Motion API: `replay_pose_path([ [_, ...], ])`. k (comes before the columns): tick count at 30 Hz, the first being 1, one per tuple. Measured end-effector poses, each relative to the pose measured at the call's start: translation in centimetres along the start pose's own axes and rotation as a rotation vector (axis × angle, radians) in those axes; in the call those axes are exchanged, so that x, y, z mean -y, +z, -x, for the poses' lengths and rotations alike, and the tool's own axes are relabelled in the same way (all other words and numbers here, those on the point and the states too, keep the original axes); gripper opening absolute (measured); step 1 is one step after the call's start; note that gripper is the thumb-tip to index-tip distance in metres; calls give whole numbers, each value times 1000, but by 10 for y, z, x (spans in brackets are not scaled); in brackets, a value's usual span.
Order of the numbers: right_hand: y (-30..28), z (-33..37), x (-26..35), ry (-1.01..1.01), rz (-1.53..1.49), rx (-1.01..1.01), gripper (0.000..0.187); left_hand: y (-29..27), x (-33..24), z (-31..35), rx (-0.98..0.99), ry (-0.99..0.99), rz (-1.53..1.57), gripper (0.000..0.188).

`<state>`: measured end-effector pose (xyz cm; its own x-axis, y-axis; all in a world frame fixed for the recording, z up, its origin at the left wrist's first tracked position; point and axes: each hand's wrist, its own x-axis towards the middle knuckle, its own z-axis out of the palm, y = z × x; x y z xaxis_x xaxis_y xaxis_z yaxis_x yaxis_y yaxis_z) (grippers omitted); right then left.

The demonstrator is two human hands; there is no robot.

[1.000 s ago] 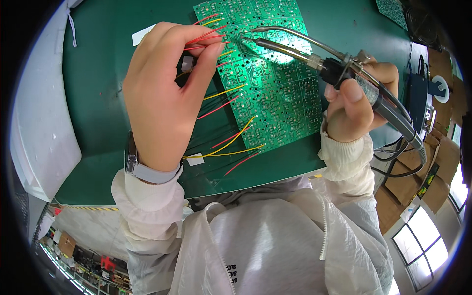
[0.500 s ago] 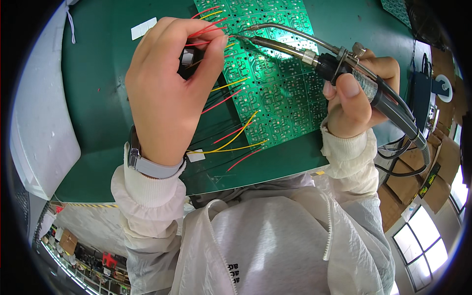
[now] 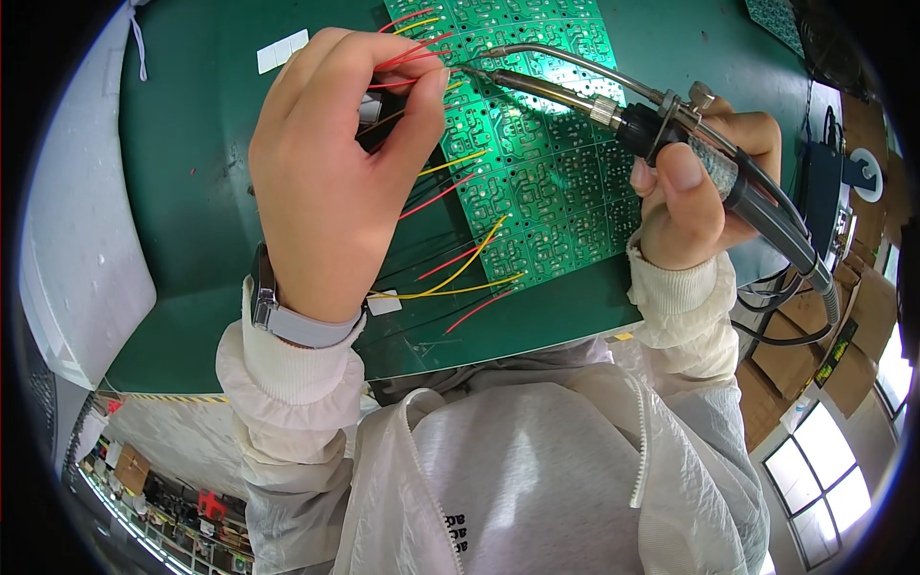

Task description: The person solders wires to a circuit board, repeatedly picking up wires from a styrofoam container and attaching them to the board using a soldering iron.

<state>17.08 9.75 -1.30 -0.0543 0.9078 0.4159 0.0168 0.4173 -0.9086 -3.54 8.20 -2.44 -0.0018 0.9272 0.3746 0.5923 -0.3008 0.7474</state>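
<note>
My right hand (image 3: 692,196) is wrapped round the handle of a soldering iron (image 3: 556,96), with a thin curved metal feed tube (image 3: 565,59) clamped alongside it. The iron's tip points left and meets the left part of a green circuit board panel (image 3: 522,182), close to my left fingertips. My left hand (image 3: 321,172) pinches a thin red wire (image 3: 412,81), its end at the board beside the tip. Several other red wires and a yellow wire (image 3: 450,165) stick out from the board's left edge. Behind my left fingers a dark object is partly hidden.
The panel lies on a green mat (image 3: 201,240). White labels (image 3: 282,51) lie near the back, and a small white piece (image 3: 384,303) by my left wrist. A white foam block (image 3: 86,211) stands at the left. Black cables (image 3: 795,331) and cardboard boxes (image 3: 800,355) are at the right.
The panel with its wires and my left hand have shifted very slightly to the right. The soldering iron and my right hand have barely moved.
</note>
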Motion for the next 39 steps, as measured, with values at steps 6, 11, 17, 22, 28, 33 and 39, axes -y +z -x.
replay_pose_path([
  [6, 0, 0, -1, 1, -3, -11, 34, 0, -3, -1, -15, 10, -17, 12],
  [11, 2, -2, -1, -9, -28, 2, 33, 2, -1, 0, -28, 23, -32, 13],
  [17, 4, -4, 4, -13, 5, 5, 33, 1, -3, -1, -46, 40, -32, 13],
  [22, 3, -5, 5, -6, 5, 13, 32, 2, -2, -2, -52, 69, -38, 13],
  [28, 1, -3, -2, -32, 15, -31, 32, 2, -3, -1, -60, 65, -61, 13],
  [33, -4, -10, 9, -27, -44, -153, 32, 2, -4, -3, -36, 67, -106, 14],
  [39, 0, -11, 13, 22, -25, -233, 29, -6, -22, -9, 13, 55, -145, 10],
])
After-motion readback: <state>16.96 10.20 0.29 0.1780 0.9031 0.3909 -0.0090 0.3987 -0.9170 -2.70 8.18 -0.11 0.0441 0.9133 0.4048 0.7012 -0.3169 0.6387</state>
